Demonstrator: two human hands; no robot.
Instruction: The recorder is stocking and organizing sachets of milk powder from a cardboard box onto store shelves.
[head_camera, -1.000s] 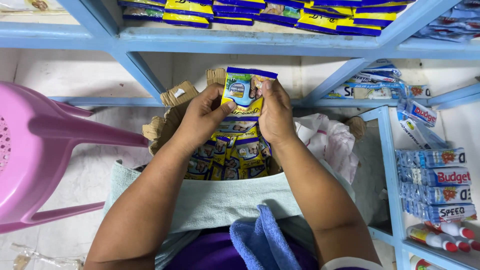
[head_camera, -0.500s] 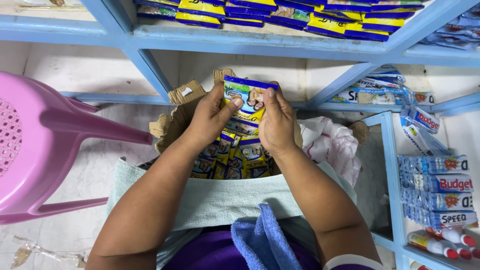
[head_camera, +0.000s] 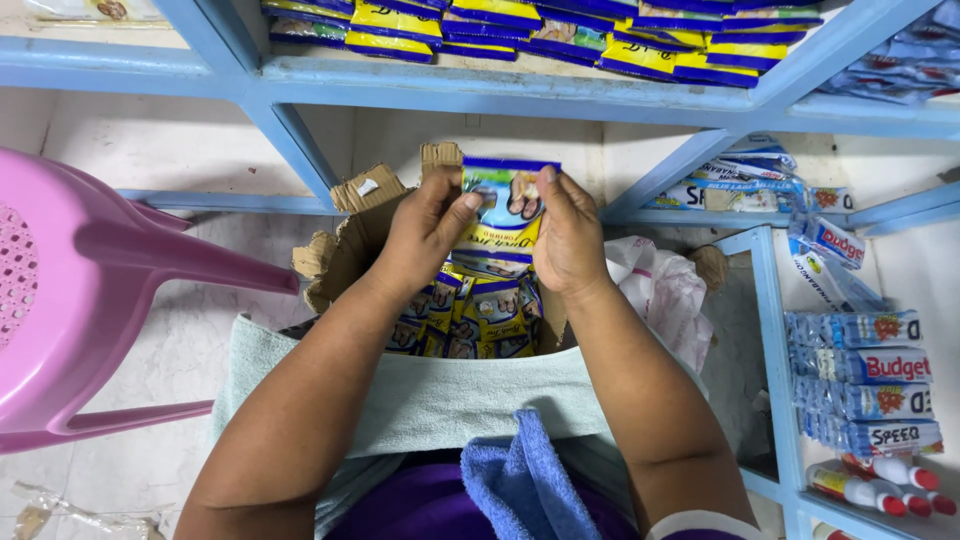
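The snack packet is glossy printed foil or plastic film. The cardboard box is matt, rough brown, torn at its flaps. At left, the pink chair is smooth shiny plastic. Nearer, the blue towel is fuzzy cloth. The shelf frame is blue-painted, slightly scuffed.

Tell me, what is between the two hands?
In the head view, a blue and yellow packet sits between the left hand and the right hand; both pinch its edges above the open cardboard box.
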